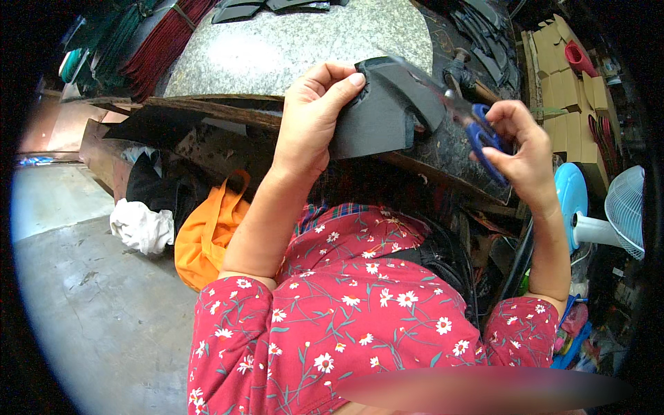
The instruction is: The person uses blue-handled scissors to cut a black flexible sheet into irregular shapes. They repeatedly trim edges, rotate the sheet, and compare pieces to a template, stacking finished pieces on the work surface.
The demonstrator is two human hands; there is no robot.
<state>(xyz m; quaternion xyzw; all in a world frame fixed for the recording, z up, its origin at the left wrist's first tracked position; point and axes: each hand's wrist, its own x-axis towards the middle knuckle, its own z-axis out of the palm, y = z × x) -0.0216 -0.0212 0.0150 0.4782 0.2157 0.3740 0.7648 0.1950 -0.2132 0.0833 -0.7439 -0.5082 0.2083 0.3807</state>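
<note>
My left hand [309, 114] pinches the top edge of a black, curved flat piece of sheet material [366, 128], thumb over fingers, and holds it up before the worktable's edge. The piece looks like leather or fabric, with a notch in its right side. In my right hand [522, 149] is a pair of scissors [478, 135] with blue handles, thumb and fingers through the loops. Their blades point up and left at the right edge of the black piece. The blades are blurred, so I cannot tell whether they touch it.
A pale speckled slab [297, 48] lies on the table, with more black pieces [242, 10] at its far edge and others [487, 41] heaped right. Dark red bundled strips [166, 45] lie left. An orange bag [207, 238], white cloth [142, 225], cardboard boxes [564, 104] and a fan [624, 211] stand around.
</note>
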